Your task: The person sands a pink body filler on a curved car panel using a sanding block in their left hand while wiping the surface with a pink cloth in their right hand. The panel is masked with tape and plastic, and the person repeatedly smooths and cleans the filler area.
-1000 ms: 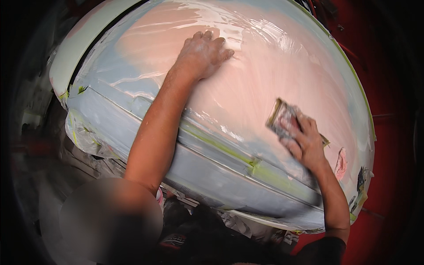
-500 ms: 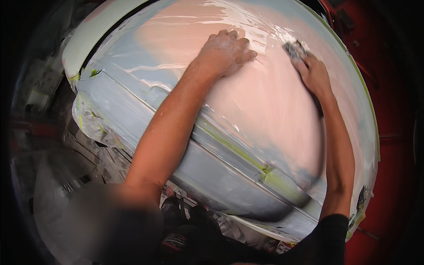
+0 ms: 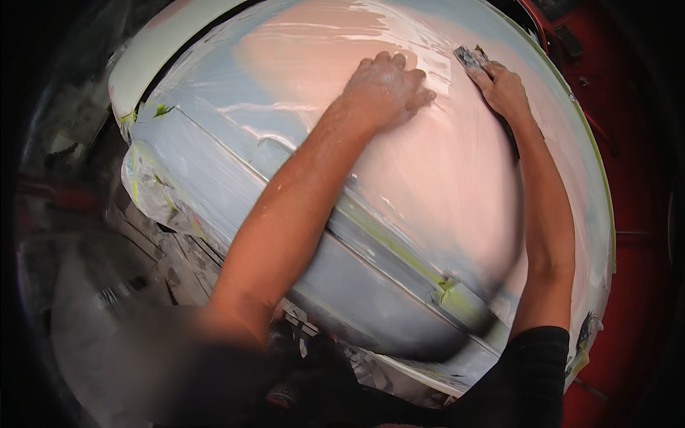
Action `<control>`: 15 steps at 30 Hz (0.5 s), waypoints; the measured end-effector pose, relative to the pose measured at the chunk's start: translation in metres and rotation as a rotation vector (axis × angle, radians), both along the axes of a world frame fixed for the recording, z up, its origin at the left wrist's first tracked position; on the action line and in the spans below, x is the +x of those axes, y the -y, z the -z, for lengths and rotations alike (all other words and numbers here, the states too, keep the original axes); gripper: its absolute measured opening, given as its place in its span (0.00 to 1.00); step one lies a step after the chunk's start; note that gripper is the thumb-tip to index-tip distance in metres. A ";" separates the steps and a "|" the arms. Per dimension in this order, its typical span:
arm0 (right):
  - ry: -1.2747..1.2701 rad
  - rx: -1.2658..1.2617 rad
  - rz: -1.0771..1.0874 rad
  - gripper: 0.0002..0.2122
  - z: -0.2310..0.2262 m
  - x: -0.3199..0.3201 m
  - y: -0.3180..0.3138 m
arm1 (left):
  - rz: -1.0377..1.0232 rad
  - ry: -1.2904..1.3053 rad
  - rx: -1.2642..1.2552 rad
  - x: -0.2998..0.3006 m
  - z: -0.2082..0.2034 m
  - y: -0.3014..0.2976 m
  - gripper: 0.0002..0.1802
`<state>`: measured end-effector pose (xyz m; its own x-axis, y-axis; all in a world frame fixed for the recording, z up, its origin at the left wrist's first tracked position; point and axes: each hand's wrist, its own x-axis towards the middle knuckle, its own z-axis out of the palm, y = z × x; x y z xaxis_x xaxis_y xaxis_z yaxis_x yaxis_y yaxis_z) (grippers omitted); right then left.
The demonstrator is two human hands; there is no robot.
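A large curved car body panel, wet and shiny, spreads out in front of me, pinkish in the middle with blue-grey patches toward its edges. My left hand rests on its far middle part, fingers spread and holding nothing; pale residue coats the skin. To its right, my right hand grips a small grey, smeared sanding block against the panel. The block's underside is hidden.
Yellow-green masking tape lies along a groove on the near side. Crumpled plastic film covers the left corner. A pale curved panel adjoins at the far left, across a dark gap. Red floor shows on the right.
My right hand has slid the sanding block farther away across the panel. My left hand keeps about the same place on it. The whole view has shifted slightly.
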<state>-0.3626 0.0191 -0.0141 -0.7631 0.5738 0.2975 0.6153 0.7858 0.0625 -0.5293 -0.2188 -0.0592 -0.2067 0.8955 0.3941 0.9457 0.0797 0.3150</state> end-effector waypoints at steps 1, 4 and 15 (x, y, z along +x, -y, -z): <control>0.004 -0.004 -0.055 0.24 0.003 0.000 0.015 | 0.011 -0.004 -0.029 -0.006 0.002 0.002 0.26; -0.032 -0.038 -0.297 0.22 -0.001 0.036 0.087 | -0.039 0.052 -0.031 -0.022 0.008 0.001 0.26; 0.038 -0.051 -0.314 0.23 -0.006 0.074 0.107 | -0.093 0.012 -0.091 -0.003 0.002 0.009 0.27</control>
